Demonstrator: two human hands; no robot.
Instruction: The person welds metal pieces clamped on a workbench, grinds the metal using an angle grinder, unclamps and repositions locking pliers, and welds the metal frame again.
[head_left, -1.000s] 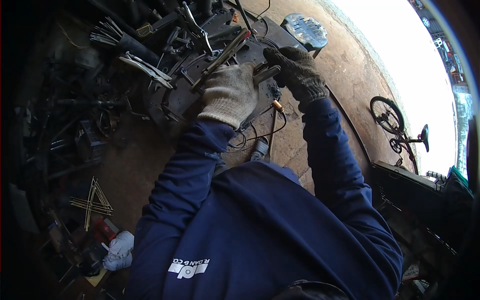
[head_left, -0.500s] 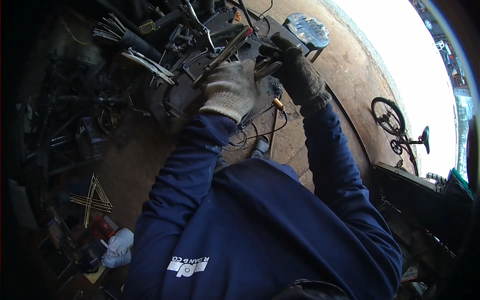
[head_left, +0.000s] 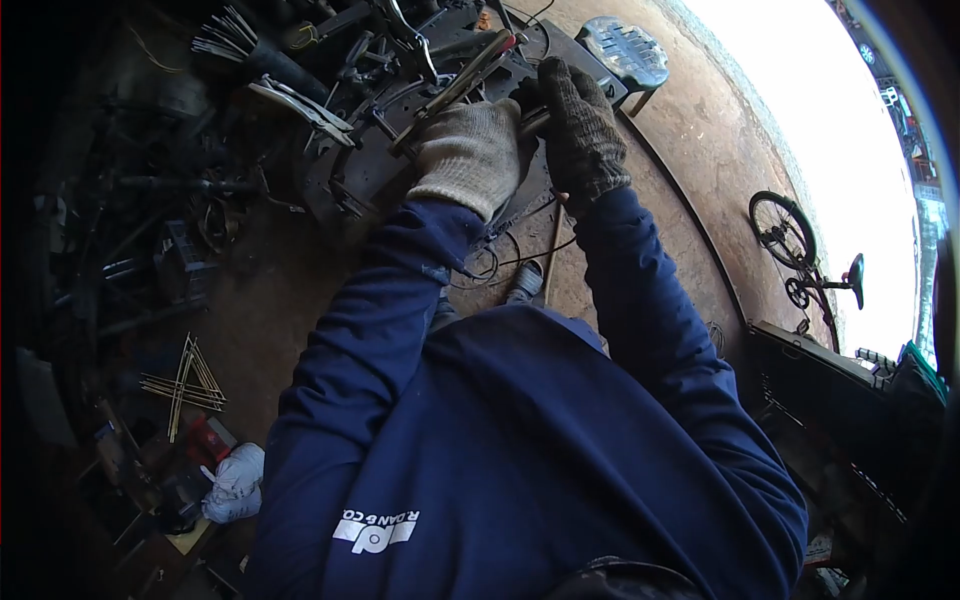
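My left hand [head_left: 468, 150], in a pale knit glove, is closed over the near part of a dark metal piece [head_left: 537, 122]; its fingers are mostly hidden. My right hand [head_left: 582, 125], in a darker knit glove, closes around the right end of that piece, its fingertips upward. The kind of piece cannot be made out. A long clamp-like tool [head_left: 468, 78] with a red tip lies just beyond my left hand. Both hands are over a dark metal worktable [head_left: 370, 170]. Bright metal locking pliers [head_left: 305, 108] lie left of them.
A black tube [head_left: 283, 72] holds several thin rods at the back left. A stool [head_left: 625, 52] stands beyond the table's right side. Cables [head_left: 487, 262] and a rod [head_left: 554, 255] are near my foot. A bicycle [head_left: 795, 245] lies farther right.
My right hand has moved left and closer to my left hand, covering more of the metal piece. The copper-coloured cable end is now mostly hidden behind the right forearm. The view has shifted slightly.
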